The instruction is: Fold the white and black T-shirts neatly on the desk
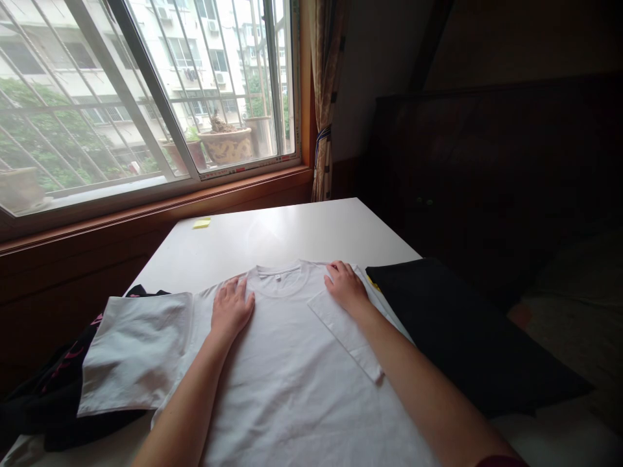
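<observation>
A white T-shirt (282,350) lies spread on the white table (287,227), its collar toward the far side. Its left sleeve (141,344) stretches out flat to the left, over dark cloth. The right sleeve (343,331) is folded inward across the shirt's front. My left hand (232,305) rests flat on the shirt's shoulder, left of the collar, fingers stretched out. On the folded right shoulder lies my right hand (346,285), its fingers extended and slightly bent, pressing on the fabric. Neither hand grasps anything visible.
Black clothing with pink print (73,363) lies at the table's left side. A folded dark garment (467,331) lies at the right. A yellow sticky note (201,223) is near the far left corner. Beyond the table are a barred window (195,84) and a curtain (325,97).
</observation>
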Demonstrator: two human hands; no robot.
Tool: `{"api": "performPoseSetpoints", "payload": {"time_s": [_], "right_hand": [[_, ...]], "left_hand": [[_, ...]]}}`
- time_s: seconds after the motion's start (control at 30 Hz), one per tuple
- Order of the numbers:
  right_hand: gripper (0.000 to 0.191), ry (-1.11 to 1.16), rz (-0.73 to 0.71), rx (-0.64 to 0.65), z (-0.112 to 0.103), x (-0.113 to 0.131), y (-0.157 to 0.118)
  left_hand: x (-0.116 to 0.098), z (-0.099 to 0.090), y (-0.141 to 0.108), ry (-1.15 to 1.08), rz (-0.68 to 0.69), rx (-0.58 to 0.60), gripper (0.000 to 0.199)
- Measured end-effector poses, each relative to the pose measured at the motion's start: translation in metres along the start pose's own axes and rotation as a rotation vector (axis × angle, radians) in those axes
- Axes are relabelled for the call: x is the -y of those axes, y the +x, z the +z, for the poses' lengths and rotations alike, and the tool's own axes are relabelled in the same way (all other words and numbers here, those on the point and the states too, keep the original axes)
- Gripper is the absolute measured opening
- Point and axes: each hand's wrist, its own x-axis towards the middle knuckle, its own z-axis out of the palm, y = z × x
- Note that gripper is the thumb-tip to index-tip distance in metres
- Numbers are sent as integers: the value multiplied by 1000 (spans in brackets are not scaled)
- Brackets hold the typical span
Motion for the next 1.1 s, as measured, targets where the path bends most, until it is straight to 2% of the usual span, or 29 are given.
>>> {"api": "performPoseSetpoints", "payload": {"time_s": [0.33,0.57,0.7,0.9,1.1], "right_hand": [[40,4,-31,-8,5,-4,6],[41,11,-45,9,8,-8,16],[43,12,-40,12,8,-9,16],[45,15,-24,21,8,-9,15],[44,15,-21,18,8,-9,15]], "left_hand": [[2,7,4,-8,15,17,59],[-4,4,4,-25,-15,1,59],[-3,6,2,-24,-36,-48,64],[1,10,6,-42,-26,72,65],[0,10,8,-31,-33,75,65]]}}
